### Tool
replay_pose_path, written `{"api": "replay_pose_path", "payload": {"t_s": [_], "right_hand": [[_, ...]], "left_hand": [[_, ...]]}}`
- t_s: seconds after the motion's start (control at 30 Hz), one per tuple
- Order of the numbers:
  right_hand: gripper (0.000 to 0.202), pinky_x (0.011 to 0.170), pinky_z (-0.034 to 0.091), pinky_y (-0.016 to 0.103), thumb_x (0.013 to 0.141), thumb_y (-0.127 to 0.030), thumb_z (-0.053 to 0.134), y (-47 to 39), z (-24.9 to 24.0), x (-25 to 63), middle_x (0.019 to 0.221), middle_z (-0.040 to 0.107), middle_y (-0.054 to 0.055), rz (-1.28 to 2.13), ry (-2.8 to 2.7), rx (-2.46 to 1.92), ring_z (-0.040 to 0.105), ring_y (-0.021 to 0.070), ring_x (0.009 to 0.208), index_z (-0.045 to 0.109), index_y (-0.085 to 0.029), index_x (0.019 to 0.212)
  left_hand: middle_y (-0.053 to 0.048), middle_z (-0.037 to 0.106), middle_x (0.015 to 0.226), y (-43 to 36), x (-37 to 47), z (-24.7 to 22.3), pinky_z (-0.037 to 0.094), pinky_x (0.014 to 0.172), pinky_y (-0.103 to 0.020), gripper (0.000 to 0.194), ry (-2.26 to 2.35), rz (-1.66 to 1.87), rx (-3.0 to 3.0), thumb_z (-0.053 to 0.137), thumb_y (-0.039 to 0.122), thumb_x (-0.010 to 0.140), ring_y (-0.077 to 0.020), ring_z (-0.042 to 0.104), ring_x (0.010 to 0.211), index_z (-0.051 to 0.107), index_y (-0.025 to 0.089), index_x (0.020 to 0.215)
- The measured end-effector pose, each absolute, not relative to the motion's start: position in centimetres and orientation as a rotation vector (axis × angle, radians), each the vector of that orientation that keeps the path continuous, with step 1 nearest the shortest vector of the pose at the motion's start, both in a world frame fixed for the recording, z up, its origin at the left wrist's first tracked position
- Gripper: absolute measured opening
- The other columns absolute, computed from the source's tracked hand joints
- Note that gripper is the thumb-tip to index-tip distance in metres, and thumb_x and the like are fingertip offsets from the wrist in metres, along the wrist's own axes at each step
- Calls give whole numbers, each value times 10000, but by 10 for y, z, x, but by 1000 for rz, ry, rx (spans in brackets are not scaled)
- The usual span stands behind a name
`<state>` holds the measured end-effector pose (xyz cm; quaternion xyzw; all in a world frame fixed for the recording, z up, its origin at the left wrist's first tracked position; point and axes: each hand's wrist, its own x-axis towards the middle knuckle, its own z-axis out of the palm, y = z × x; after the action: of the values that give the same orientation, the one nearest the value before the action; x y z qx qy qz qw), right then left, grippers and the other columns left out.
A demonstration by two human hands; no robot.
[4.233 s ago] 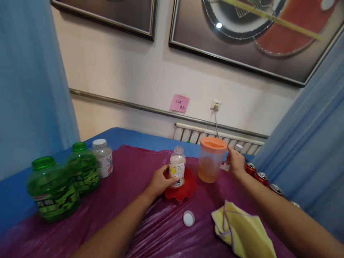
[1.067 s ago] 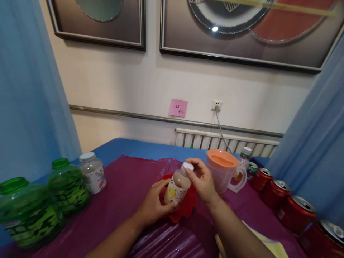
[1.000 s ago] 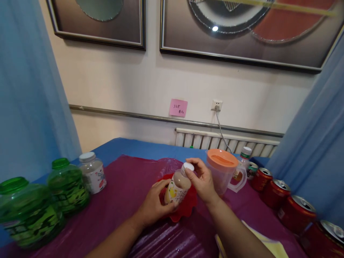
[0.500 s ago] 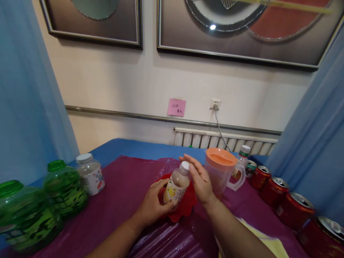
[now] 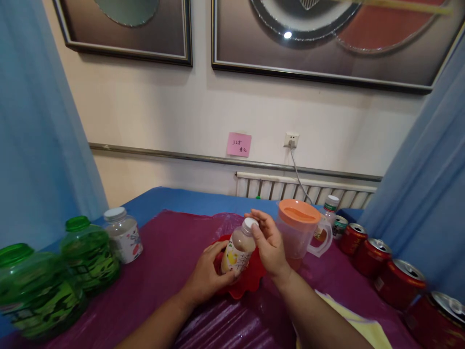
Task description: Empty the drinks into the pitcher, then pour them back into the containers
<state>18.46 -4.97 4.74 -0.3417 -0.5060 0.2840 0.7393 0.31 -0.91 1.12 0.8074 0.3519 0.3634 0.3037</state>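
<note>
A clear plastic bottle (image 5: pixel 238 252) with a white, lemon-printed label leans slightly to the right over a red scalloped basin (image 5: pixel 250 276). My left hand (image 5: pixel 209 271) is wrapped around the bottle's lower body. At the top, the fingers and thumb of my right hand (image 5: pixel 268 240) close on the white cap (image 5: pixel 249 224), which sits on the bottle's neck. Part of the basin is hidden behind the bottle and my hands. Just right of my right hand stands a clear pitcher (image 5: pixel 294 242) with an orange lid.
Green plastic jugs (image 5: pixel 89 254) and a white-capped jar (image 5: pixel 123 237) line the left side. Several red cans (image 5: pixel 397 283) and a small bottle (image 5: pixel 330 208) stand along the right. A yellow cloth (image 5: pixel 354 320) lies near my right forearm on the purple table cover (image 5: pixel 152 271).
My right hand's fingers have curled in, and the thumb has shifted onto the side of the cap. My left hand keeps its hold on the bottle, which has hardly moved.
</note>
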Motion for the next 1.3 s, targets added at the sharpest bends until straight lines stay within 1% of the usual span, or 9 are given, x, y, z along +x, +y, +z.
{"api": "replay_pose_path", "payload": {"t_s": [0.1,0.3,0.43,0.53,0.7,0.8,1.0,1.2,1.3], "right_hand": [[488,955,498,374,821,-435,764,-48,45,186,1145,659,70,557,-1085,-809,644,207,1035,577,-242,1228],[419,1090,414,426,993,-465,508,-54,49,185,1326,631,105,629,-1157,-683,568,225,1259,525,-246,1350],[380,1024,464,403,938,-428,621,-51,44,182,1234,666,97,613,-1116,-749,619,220,1151,565,-236,1262],[471,990,481,387,850,-424,742,-49,41,182,1180,655,82,541,-1070,-821,633,212,1079,553,-231,1236],[430,1080,424,427,985,-472,526,-54,46,182,1356,606,112,603,-1133,-687,567,229,1259,516,-232,1341],[379,1044,444,419,988,-436,535,-53,45,180,1279,652,105,623,-1141,-704,602,221,1193,542,-227,1305],[364,920,482,362,849,-414,737,-44,37,177,1047,642,49,463,-1019,-855,620,185,967,575,-208,1102],[411,1000,457,408,941,-427,608,-49,36,179,1194,619,88,505,-1089,-819,606,206,1092,522,-216,1283],[356,997,461,408,944,-396,603,-50,38,179,1187,637,89,458,-1108,-837,614,211,1090,548,-215,1245]], "left_hand": [[-93,699,1273,-9,3,10,470,1053,-470,627,932,963,2151,795,349,652,-323,629,1176,641,222,1247],[-78,700,1266,-9,3,12,476,1045,-456,614,949,982,2176,804,355,644,-317,633,1168,653,233,1227],[-88,706,1244,-9,2,13,475,1045,-460,610,943,970,2153,796,348,649,-312,642,1148,649,214,1226],[-94,699,1262,-10,2,12,463,1057,-470,621,942,969,2156,803,357,642,-321,631,1169,649,211,1226],[-92,698,1265,-10,3,13,475,1040,-453,610,949,971,2157,792,341,644,-314,632,1168,649,211,1223],[-81,705,1254,-10,3,13,474,1045,-451,607,959,973,2164,794,334,638,-308,637,1159,653,218,1216],[-66,715,1235,-10,4,13,489,1035,-440,594,929,965,2202,795,365,650,-302,652,1137,664,232,1213],[-90,706,1253,-9,3,10,487,1039,-461,621,924,969,2175,795,384,664,-312,646,1151,644,221,1244],[-97,707,1252,-8,2,10,497,1028,-464,621,950,997,2161,796,378,664,-313,651,1144,644,216,1244]]}}
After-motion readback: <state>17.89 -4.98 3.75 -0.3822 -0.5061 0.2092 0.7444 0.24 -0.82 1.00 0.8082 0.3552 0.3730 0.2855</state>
